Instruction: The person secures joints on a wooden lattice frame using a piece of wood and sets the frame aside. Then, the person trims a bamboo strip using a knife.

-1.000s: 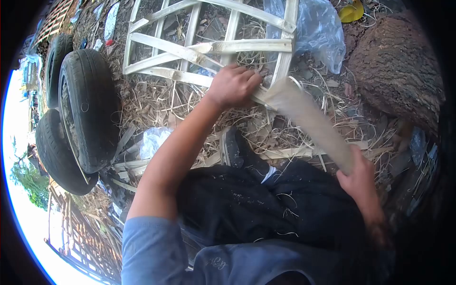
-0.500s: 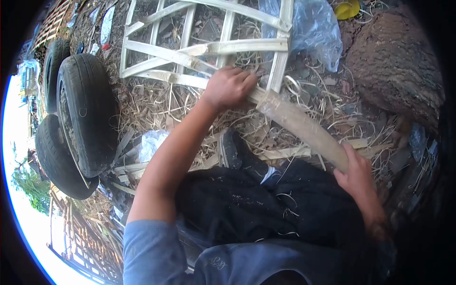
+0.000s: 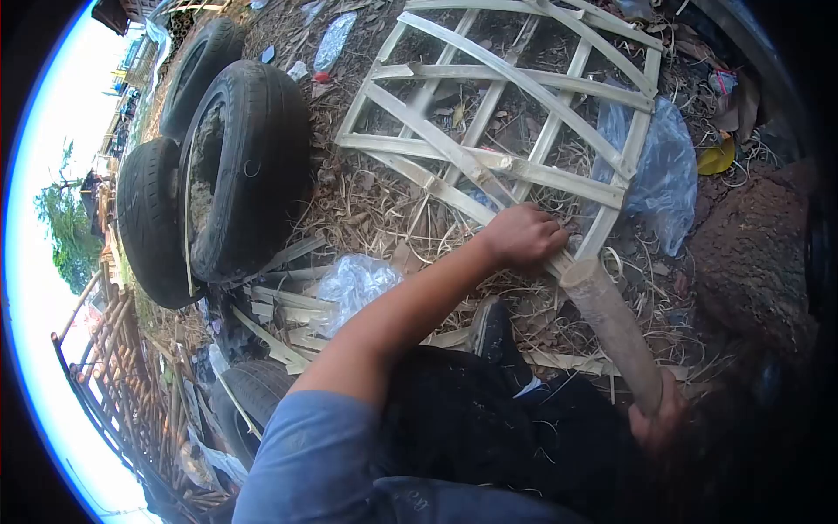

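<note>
1. Strip lattice (image 3: 559,177) is lying on the littered ground, mostly beyond the left hand (image 3: 526,237); its near edge is running in under that fist.
2. Left fingers are curling down tight, clamping the lattice near its closest corner; fingertips are hiding from view beneath the knuckles.
3. Wooden club (image 3: 615,327) is slanting between the two hands, its blunt far end sitting by the near corner, just beside the left fist. Cannot tell whether wood is touching strip.
4. Right hand (image 3: 659,415) is wrapping round the club's lower end, closed on it; shadow is darkening the wrist.
5. Clear plastic (image 3: 663,175) is lying partly under the lattice's right side.
</note>
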`<state>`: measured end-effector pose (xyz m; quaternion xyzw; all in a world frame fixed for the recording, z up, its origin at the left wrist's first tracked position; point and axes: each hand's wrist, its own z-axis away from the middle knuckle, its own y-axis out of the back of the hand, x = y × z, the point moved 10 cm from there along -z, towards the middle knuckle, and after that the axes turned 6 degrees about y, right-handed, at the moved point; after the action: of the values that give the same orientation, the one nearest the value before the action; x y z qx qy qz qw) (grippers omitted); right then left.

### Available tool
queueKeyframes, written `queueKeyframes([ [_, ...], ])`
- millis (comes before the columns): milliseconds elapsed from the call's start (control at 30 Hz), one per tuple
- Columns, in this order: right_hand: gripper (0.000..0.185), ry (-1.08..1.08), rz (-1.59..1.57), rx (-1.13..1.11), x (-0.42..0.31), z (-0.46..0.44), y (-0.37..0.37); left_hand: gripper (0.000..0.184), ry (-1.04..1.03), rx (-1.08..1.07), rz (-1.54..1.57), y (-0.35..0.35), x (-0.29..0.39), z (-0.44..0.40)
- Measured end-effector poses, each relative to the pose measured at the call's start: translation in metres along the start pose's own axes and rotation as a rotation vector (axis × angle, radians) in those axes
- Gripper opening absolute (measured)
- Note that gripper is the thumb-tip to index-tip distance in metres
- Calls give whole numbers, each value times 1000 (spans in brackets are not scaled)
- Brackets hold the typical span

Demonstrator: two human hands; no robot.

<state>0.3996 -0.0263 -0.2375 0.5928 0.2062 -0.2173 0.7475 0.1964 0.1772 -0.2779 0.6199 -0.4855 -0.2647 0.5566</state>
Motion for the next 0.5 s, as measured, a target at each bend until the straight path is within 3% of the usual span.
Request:
queueKeyframes([
  [33,58,64,-143,163,-8,9,12,30,-4,-5,28,-1,7,5],
  [100,59,-25,-113,159,3,11,5,32,12,-65,7,-8,6,7],
  [167,61,-70,132,-87,11,6,-7,34,-10,-60,16,-5,8,4],
  [233,61,71,-35,168,-15,6,23,38,22,-93,15,-8,6,3],
  [267,62,24,-181,197,-4,11,18,38,29,-70,14,-5,8,3],
  [300,59,-83,65,-76,-2,-1,2,39,4,-89,45,-1,10,0],
  [400,59,-95,98,-61,13,-6,-1,40,15,-41,-97,-14,-5,0],
  [467,57,-67,-249,173,9,13,11,37,-3,-35,-5,1,12,0],
  [500,57,-88,-257,173,7,15,11,35,17,-69,-2,-1,12,-1],
])
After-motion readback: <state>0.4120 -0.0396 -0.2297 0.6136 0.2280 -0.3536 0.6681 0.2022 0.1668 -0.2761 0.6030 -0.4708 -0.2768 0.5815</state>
